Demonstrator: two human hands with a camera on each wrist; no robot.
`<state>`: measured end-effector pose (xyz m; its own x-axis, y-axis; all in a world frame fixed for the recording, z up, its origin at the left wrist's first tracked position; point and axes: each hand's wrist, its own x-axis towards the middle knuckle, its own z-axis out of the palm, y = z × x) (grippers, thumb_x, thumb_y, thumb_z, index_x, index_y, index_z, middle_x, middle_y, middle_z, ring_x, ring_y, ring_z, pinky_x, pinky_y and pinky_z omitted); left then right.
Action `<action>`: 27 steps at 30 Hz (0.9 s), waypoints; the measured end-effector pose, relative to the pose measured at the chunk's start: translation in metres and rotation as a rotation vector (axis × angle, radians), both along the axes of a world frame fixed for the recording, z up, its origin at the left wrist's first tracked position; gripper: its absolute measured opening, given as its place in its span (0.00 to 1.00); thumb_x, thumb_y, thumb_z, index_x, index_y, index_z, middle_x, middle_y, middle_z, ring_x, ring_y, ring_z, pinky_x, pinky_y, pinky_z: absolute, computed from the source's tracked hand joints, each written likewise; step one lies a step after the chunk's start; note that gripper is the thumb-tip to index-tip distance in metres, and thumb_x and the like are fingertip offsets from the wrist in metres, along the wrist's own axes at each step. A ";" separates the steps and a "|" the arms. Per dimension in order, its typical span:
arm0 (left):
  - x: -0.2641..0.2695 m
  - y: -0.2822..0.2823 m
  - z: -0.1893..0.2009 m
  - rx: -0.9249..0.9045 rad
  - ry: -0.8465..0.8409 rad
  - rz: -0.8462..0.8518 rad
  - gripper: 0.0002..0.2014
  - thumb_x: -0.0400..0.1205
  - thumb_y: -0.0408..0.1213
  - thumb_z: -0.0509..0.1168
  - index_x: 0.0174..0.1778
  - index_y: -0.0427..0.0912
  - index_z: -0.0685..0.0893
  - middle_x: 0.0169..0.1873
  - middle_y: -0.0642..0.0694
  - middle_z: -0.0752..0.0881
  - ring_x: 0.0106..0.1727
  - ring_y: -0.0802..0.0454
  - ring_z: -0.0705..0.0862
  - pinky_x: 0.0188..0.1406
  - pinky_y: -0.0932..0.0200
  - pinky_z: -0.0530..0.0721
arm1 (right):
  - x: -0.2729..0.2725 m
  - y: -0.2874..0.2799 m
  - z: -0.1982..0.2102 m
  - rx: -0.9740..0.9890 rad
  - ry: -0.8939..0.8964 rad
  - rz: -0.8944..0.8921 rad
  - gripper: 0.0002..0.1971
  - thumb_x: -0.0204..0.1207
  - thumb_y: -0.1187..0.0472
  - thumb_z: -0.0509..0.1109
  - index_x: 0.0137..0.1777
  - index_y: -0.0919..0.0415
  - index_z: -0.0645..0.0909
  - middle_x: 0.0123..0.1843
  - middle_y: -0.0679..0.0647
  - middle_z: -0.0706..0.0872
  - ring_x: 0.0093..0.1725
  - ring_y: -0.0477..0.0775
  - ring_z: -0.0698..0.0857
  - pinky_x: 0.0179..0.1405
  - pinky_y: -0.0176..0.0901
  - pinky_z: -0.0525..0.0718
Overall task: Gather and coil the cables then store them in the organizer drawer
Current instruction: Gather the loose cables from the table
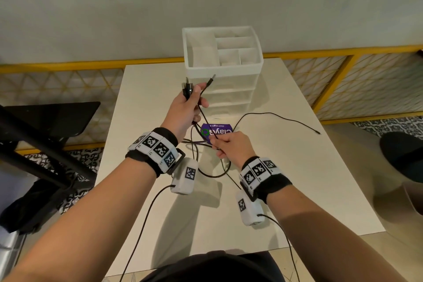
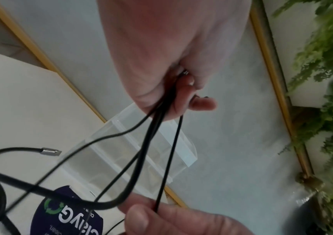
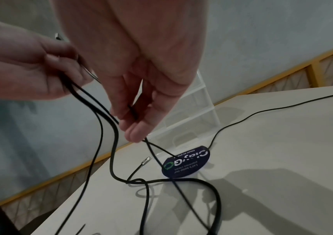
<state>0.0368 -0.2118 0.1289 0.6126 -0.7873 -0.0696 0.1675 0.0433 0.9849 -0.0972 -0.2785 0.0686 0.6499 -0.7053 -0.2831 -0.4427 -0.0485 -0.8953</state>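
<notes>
My left hand (image 1: 191,104) is raised over the white table (image 1: 286,167) and grips the plug ends of several black cables (image 1: 207,121); the plugs (image 1: 187,89) stick up past its fingers. The strands hang from my left hand (image 2: 173,89) down to the table. My right hand (image 1: 225,143) pinches one thin cable lower down, seen between the fingers (image 3: 133,125) in the right wrist view. Loose loops (image 3: 201,187) and a silver connector (image 3: 146,160) lie on the table. The clear organizer drawer unit (image 1: 223,68) stands behind, its drawers closed.
A purple round sticker (image 1: 217,133) lies on the table under the cables. One thin cable (image 1: 286,119) trails off to the right. A black stand (image 1: 45,135) is on the left, a dark seat (image 1: 402,155) on the right, a yellow-framed screen (image 1: 354,80) behind.
</notes>
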 end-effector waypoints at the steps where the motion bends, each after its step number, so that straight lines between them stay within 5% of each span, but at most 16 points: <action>1: -0.001 0.000 0.000 0.002 -0.004 -0.020 0.12 0.87 0.46 0.55 0.61 0.51 0.81 0.30 0.53 0.77 0.25 0.59 0.63 0.26 0.65 0.65 | 0.001 0.000 -0.002 -0.002 0.004 -0.002 0.09 0.76 0.58 0.71 0.47 0.62 0.90 0.36 0.57 0.87 0.33 0.50 0.82 0.44 0.47 0.88; 6: -0.006 0.001 0.004 0.010 -0.015 -0.036 0.12 0.88 0.47 0.53 0.55 0.49 0.80 0.28 0.52 0.70 0.24 0.60 0.63 0.26 0.65 0.65 | 0.004 -0.001 -0.003 -0.036 0.028 0.005 0.09 0.76 0.60 0.71 0.45 0.64 0.90 0.32 0.55 0.82 0.32 0.52 0.77 0.42 0.48 0.82; 13: -0.002 0.004 0.010 -0.024 0.006 0.007 0.13 0.88 0.49 0.51 0.50 0.46 0.76 0.29 0.47 0.78 0.22 0.57 0.65 0.23 0.63 0.66 | 0.006 -0.007 0.002 -0.185 0.122 0.085 0.12 0.78 0.56 0.69 0.47 0.64 0.90 0.38 0.62 0.89 0.36 0.54 0.81 0.50 0.54 0.85; 17: -0.002 0.002 0.013 -0.038 0.018 0.044 0.15 0.88 0.50 0.50 0.49 0.45 0.76 0.26 0.49 0.78 0.21 0.58 0.64 0.22 0.64 0.66 | 0.005 -0.005 0.004 -0.270 0.230 0.193 0.14 0.79 0.56 0.65 0.36 0.59 0.86 0.31 0.54 0.83 0.34 0.53 0.79 0.43 0.48 0.79; 20: -0.003 0.000 0.014 -0.038 0.039 0.026 0.14 0.88 0.50 0.50 0.45 0.45 0.73 0.27 0.51 0.69 0.22 0.60 0.64 0.24 0.64 0.64 | 0.010 -0.003 0.007 -0.443 0.212 0.266 0.11 0.75 0.59 0.66 0.53 0.63 0.83 0.48 0.59 0.84 0.49 0.56 0.78 0.53 0.46 0.74; 23: -0.007 -0.002 0.013 -0.033 0.041 -0.003 0.12 0.88 0.48 0.52 0.44 0.45 0.68 0.27 0.51 0.67 0.21 0.61 0.63 0.23 0.66 0.66 | 0.020 0.004 0.018 -0.372 0.048 0.213 0.32 0.70 0.55 0.71 0.75 0.53 0.68 0.66 0.53 0.75 0.66 0.53 0.69 0.67 0.45 0.68; 27: -0.013 -0.003 0.012 0.035 -0.107 -0.021 0.12 0.87 0.47 0.55 0.49 0.40 0.69 0.28 0.51 0.75 0.21 0.61 0.71 0.28 0.65 0.75 | 0.034 0.012 0.038 -0.172 -0.122 0.208 0.27 0.76 0.58 0.70 0.73 0.57 0.67 0.61 0.52 0.82 0.63 0.50 0.80 0.69 0.48 0.76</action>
